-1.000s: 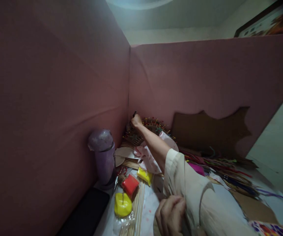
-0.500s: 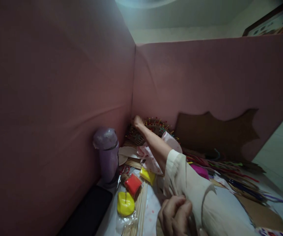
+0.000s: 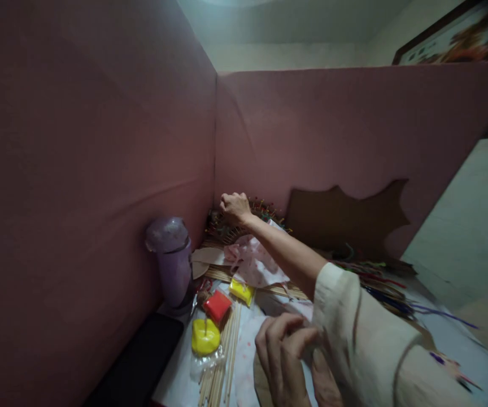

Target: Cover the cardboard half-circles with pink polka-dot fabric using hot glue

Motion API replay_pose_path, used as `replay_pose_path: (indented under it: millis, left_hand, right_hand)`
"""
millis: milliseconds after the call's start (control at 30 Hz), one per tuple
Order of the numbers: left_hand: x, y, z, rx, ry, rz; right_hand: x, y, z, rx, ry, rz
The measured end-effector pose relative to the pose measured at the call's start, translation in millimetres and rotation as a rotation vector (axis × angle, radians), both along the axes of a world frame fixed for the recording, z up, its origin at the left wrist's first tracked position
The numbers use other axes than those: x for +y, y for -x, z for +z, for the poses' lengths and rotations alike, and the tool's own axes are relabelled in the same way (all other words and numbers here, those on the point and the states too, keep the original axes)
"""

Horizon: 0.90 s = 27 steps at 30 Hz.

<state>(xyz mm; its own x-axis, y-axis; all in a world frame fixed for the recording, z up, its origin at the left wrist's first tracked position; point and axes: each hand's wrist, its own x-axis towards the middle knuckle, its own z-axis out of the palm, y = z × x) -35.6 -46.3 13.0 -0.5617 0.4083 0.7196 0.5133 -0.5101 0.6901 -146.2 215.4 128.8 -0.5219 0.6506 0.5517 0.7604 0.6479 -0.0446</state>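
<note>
Foremost: one arched piece studded with coloured pins [image 3: 265, 210], set in the far corner of the table [image 3: 178, 367]. Its long axis appears to run across the view; the near left part is hidden.

Right hand [image 3: 235, 209], arm fully extended: at the arch's left portion, the arch spreading behind it and to its right. By far the nearer of the two. Grip: fingers curled inward; contents, if any, cannot be told.

Left hand [image 3: 288, 362]: near edge, well apart from the arch, beside the right sleeve [image 3: 366, 322]. Grip: fingers loosely bent; whether it holds the tan piece [image 3: 261, 379] beneath cannot be told.

Between the hands: pink-white cloth [image 3: 261, 265]; yellow packet [image 3: 242, 291].

Left side: red packet [image 3: 217, 307]; yellow lump [image 3: 205, 337], near thin sticks [image 3: 229, 350]; purple bottle [image 3: 174, 277], upright.

Behind, right: brown scalloped board [image 3: 345, 217], leaning on the pink partition [image 3: 332, 124].
</note>
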Motion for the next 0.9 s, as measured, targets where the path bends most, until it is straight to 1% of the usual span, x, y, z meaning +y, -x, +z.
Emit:
replay_pose_path:
  millis: [67,133,200,233,267,333,367,400,467,500,567,600,667,767,833,900]
  left_hand:
    - [-2.8,-4.8,1.3,0.036,0.025,-0.056]
    - [-6.8,-8.5,2.5,0.079,0.062,-0.114]
    - [-9.0,-8.5,3.6,0.153,0.096,-0.204]
    - [-8.5,-6.5,4.4,0.186,0.124,-0.246]
    - [-6.5,-2.9,5.4,0.203,0.169,-0.273]
    - [2.2,9.0,8.5,0.105,0.264,-0.226]
    - [8.5,16.9,10.7,0.069,0.346,-0.218]
    - [15.5,25.7,13.3,0.053,0.437,-0.212]
    - [29.3,43.7,19.0,0.092,0.529,-0.252]
    - [34.9,51.8,21.8,0.123,0.575,-0.27]
    - [41.7,64.1,26.9,0.212,0.662,-0.312]
    - [43.0,67.9,28.8,0.269,0.703,-0.335]
    - [43.0,70.9,30.9,0.398,0.774,-0.354]
    - [42.1,67.6,28.4,0.566,0.879,-0.319]
    - [43.6,63.6,23.9,0.655,0.944,-0.304]
    - [47.3,60.2,19.3,0.737,1.011,-0.309]
  right_hand:
    - [-20.1,-29.2,7.1,0.004,-0.059,0.019]
    - [-43.6,-65.6,11.2,0.015,-0.097,0.016]
    - [-70.0,-107.4,9.5,0.043,-0.113,-0.021]
    - [-84.0,-129.7,5.9,0.063,-0.112,-0.05]
    - [-98.5,-152.4,0.5,0.083,-0.106,-0.081]
    - [-128.8,-196.9,-15.8,0.12,-0.068,-0.12]
    - [-144.2,-217.6,-26.2,0.145,-0.031,-0.12]
    - [-159.6,-236.5,-37.5,0.231,0.053,-0.079]
    - [-189.1,-267.0,-60.9,0.373,0.221,-0.027]
    - [-202.6,-278.0,-71.8,0.408,0.283,-0.007]
    - [-225.1,-291.2,-89.6,0.405,0.391,0.051]
    - [-233.8,-293.9,-95.9,0.377,0.429,0.075]
    - [-245.4,-292.9,-103.3,0.29,0.464,0.124]
    - [-250.8,-282.1,-107.5,0.14,0.484,0.184]
    - [-249.8,-272.9,-111.3,0.056,0.488,0.191]
    - [-248.7,-264.8,-118.2,-0.004,0.458,0.182]
